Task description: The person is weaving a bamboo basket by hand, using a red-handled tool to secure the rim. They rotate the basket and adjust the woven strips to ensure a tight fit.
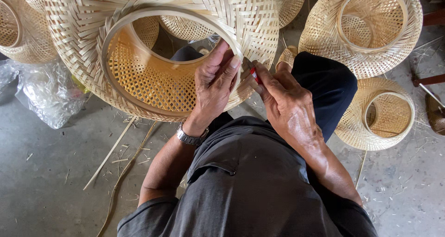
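The woven bamboo basket (157, 47) is pale straw-coloured, round, tilted on its side with its open mouth facing up toward the camera. A smooth bent hoop rims the mouth; inside, an open lattice weave shows golden, while the outer wall is a tight diagonal plait. It is held above the floor over the person's knees, its lower right rim pinched in the left hand (214, 86). A small red-handled tool (254, 76), mostly hidden in the right hand (285, 102), touches the rim's outer edge just beside the left fingers.

Pale crosshatched woven basket (153, 74), red tool (254, 74)
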